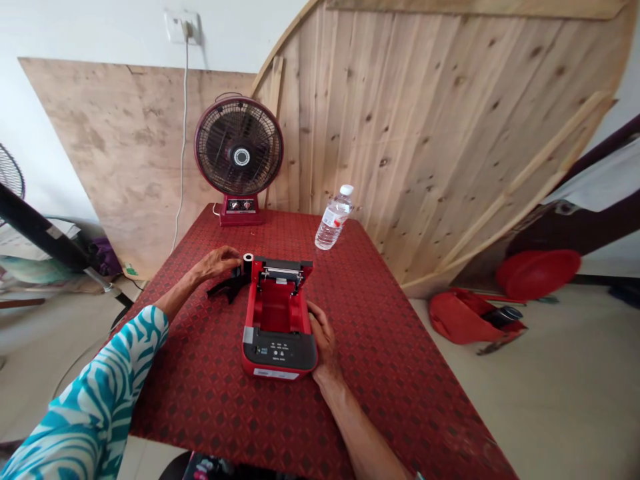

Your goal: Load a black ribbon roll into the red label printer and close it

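Note:
A red and black label printer (280, 350) stands on the table with its lid raised, showing a bare red compartment inside. My right hand (325, 340) is pressed along the printer's right side, fingers curled against it. To the left of the printer, my left hand (220, 262) has its fingers bent over something dark that they partly hide. Close to those fingertips, a small black roll (248, 265) with a white ring at its end stands beside the printer. A crumpled black strip (227, 288) lies below the left hand.
A dark red fan (240, 153) stands at the table's far left corner. A clear water bottle (333, 220) is at the far right. The patterned red tabletop (380, 373) ends at a slanting right edge. A red bag (465, 317) and red basin (539, 273) lie beyond.

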Action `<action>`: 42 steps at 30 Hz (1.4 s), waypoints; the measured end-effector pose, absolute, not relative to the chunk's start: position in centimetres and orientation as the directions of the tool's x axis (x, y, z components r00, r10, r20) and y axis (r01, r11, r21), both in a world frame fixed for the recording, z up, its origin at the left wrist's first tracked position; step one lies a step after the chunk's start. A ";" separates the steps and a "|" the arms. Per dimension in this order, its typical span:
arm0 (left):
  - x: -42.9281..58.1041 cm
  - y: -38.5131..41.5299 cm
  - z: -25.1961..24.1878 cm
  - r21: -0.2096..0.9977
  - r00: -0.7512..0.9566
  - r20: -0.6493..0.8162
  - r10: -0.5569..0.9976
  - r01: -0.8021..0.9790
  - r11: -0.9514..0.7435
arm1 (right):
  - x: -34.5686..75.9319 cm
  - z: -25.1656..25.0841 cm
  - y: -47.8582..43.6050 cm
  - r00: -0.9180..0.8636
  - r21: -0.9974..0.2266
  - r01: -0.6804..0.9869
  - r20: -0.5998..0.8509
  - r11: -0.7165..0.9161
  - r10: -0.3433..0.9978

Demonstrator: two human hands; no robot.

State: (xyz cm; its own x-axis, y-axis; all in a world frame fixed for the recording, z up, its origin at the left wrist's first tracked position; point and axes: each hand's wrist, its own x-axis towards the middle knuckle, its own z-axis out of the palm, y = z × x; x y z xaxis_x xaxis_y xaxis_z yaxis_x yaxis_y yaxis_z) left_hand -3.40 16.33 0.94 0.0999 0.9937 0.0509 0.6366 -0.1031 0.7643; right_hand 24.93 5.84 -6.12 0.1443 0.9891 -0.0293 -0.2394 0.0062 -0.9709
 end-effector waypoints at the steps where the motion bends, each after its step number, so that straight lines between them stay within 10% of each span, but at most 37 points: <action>1: -3.2 16.6 1.2 0.751 0.104 0.050 0.993 0.651 -0.106 | 24.9 -6.1 5.8 0.147 -0.971 -0.239 -0.029 0.007 0.989; 21: -4.3 12.8 7.6 0.885 -0.066 0.271 0.960 0.410 -0.222 | 24.7 -5.8 5.9 0.138 -0.968 -0.246 0.014 0.048 0.990; 27: -2.1 5.6 10.3 0.934 0.184 0.165 0.969 0.286 -0.213 | 24.3 -6.1 6.1 0.124 -0.955 -0.289 0.032 0.067 0.992; 33: 3.1 4.9 8.7 0.595 0.458 0.178 0.871 0.655 -0.465 | 24.0 -6.4 6.0 0.134 -0.955 -0.279 0.068 0.103 0.989; 42: 8.3 6.4 8.1 -0.036 0.436 -0.092 0.895 0.897 -0.440 | 23.9 -6.4 6.4 0.118 -0.948 -0.292 0.099 0.130 0.988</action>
